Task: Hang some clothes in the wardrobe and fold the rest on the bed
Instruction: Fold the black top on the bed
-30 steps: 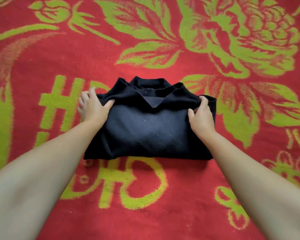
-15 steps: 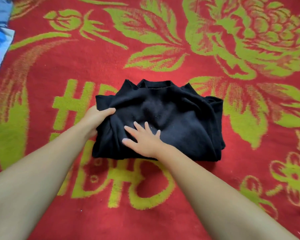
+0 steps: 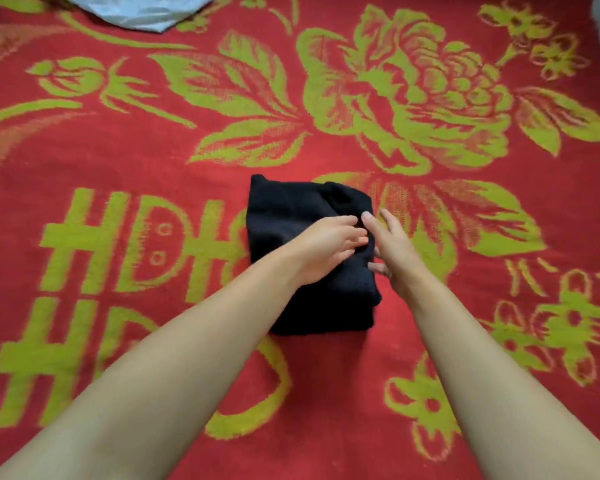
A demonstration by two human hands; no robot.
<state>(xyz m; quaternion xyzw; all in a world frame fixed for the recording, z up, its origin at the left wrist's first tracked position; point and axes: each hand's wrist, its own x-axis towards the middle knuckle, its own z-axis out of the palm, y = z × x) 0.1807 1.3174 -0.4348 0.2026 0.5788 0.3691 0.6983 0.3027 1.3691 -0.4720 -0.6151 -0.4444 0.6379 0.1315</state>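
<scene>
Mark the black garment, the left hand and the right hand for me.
black garment (image 3: 284,216): head view, top layer of the folded bundle.
left hand (image 3: 326,247): head view, back of the hand.
right hand (image 3: 394,251): head view, back of the hand.

A red woven bedspread (image 3: 326,393) with yellow-green flowers, leaves and large block letters fills the view. A crumpled pale grey-white cloth (image 3: 142,10) lies on it at the far left edge, partly cut off.

I see both bare forearms reaching in from the near edge and converging at centre. Left hand (image 3: 326,247): fingers relaxed, extended rightward, palm down. Right hand (image 3: 394,251): fingers straight, pointing far, just beside the left.
</scene>
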